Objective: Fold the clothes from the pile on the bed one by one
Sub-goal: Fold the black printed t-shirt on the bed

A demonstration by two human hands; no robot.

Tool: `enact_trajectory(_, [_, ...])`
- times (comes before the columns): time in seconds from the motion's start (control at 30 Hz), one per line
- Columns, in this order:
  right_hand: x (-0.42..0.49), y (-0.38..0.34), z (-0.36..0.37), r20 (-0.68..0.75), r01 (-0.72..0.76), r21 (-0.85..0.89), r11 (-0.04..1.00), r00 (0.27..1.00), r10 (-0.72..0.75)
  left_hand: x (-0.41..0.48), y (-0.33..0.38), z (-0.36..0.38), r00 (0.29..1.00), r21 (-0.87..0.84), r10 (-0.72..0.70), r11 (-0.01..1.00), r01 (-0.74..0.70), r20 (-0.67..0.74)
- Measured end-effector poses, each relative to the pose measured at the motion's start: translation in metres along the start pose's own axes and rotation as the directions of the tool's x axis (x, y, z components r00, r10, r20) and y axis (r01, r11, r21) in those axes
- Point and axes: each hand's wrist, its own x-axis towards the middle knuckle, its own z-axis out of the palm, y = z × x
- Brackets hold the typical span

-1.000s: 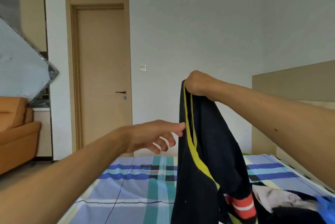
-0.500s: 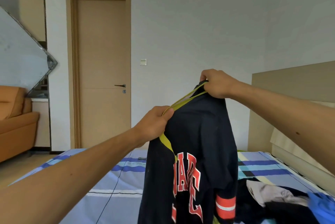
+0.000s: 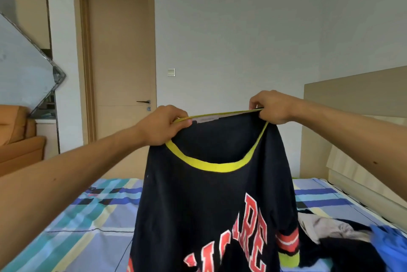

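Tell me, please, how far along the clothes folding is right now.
Done: no folded garment shows in view. In hand: the left hand and right hand hold the dark jersey up by its yellow collar, unfolded, above the bed. Left: folding this jersey, then the pile of clothes on the bed's right side.

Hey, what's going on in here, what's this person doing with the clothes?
A person holds up a dark shirt by its yellow neckline, with the left hand and right hand each pinching one side. The shirt hangs spread above the striped bed, not folded yet. More clothes lie in a pile on the bed to the right.
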Motion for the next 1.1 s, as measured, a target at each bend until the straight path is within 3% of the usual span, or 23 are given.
enact_trajectory(0.1, [-0.007,0.01,0.001,0.034,-0.03,0.085,0.996,0.999,0.027,-0.003,-0.014,-0.016,0.993,0.184,-0.071,0.982,0.052,0.095])
enact_trajectory(0.2, [-0.019,0.019,0.001,0.118,-0.098,0.28,0.955,0.991,0.067,-0.013,-0.019,-0.022,0.957,0.197,-0.259,0.953,0.231,0.131])
enact_trajectory(0.23, [-0.023,0.023,0.002,0.162,-0.128,0.347,0.929,0.984,0.076,-0.016,-0.018,-0.022,0.944,0.141,-0.303,0.948,0.285,0.127])
enact_trajectory(0.3, [-0.03,0.029,0.009,0.253,-0.221,0.492,0.842,0.962,0.104,-0.021,-0.018,-0.015,0.895,-0.159,-0.411,0.886,0.437,0.172])
enact_trajectory(0.4, [-0.043,0.032,0.021,0.342,-0.314,0.728,0.609,0.937,0.074,-0.028,-0.017,-0.003,0.824,-0.547,-0.516,0.631,0.551,0.235])
enact_trajectory(0.5, [-0.059,0.038,0.028,0.382,-0.315,0.848,0.426,0.921,-0.08,-0.034,-0.019,-0.001,0.835,-0.647,-0.499,0.562,0.516,0.232])
enact_trajectory(0.57, [-0.071,0.045,0.03,0.389,-0.282,0.87,0.404,0.897,-0.212,-0.039,-0.021,-0.008,0.878,-0.626,-0.398,0.621,0.472,0.267])
enact_trajectory(0.7, [-0.08,0.066,0.038,0.439,-0.278,0.835,0.475,0.857,-0.269,-0.048,-0.037,-0.02,0.942,-0.247,-0.169,0.938,0.244,0.289])
enact_trajectory(0.83, [-0.075,0.079,0.054,0.374,-0.219,0.781,0.584,0.914,-0.158,-0.053,-0.063,-0.01,0.987,0.031,-0.033,0.999,0.029,0.156])
enact_trajectory(0.9, [-0.072,0.079,0.062,0.203,-0.123,0.774,0.621,0.977,-0.059,-0.056,-0.078,-0.003,0.995,0.112,-0.076,0.991,0.069,0.059])
enact_trajectory(0.97, [-0.068,0.08,0.066,0.006,-0.016,0.734,0.679,1.0,0.017,-0.062,-0.095,0.008,0.979,0.176,-0.191,0.964,0.2,-0.069])
enact_trajectory(1.03, [-0.066,0.083,0.074,-0.117,0.027,0.624,0.781,0.991,0.06,-0.072,-0.11,0.026,0.917,0.15,-0.337,0.916,0.371,-0.213])
enact_trajectory(1.1, [-0.066,0.09,0.089,-0.104,0.008,0.485,0.874,0.993,0.049,-0.085,-0.12,0.048,0.814,0.017,-0.505,0.847,0.531,-0.286])
